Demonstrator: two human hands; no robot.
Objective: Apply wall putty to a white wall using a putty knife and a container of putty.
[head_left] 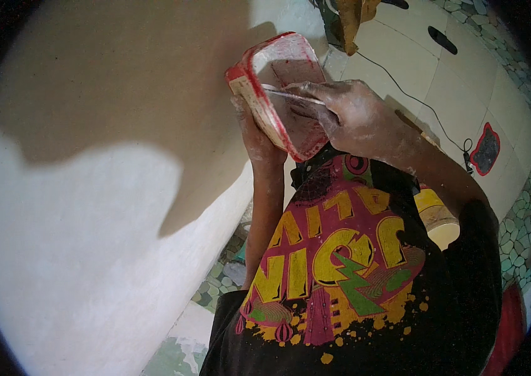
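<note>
A red rectangular tub point(254, 75), smeared with white paste inside and along its rim, is tilted up in front of my chest. My left hand point(258, 135) grips it from below and along its left side, most of its fingers hidden behind the tub. Closed around a thin, flat scraper point(293, 96), my right hand point(356, 119) reaches over the tub's right rim. The scraper appears edge-on, its whitish edge pointing left across the tub's opening. White dust or paste coats both hands.
A pale wall point(90, 207) fills the left, with shadows on it. On the tiled floor lie a black cable point(425, 103), a dark slipper point(443, 39) and a red-edged dark piece point(486, 149). A yellowish bucket point(439, 216) stands behind my right arm; pebble-patterned tiles point(516, 235) border the floor.
</note>
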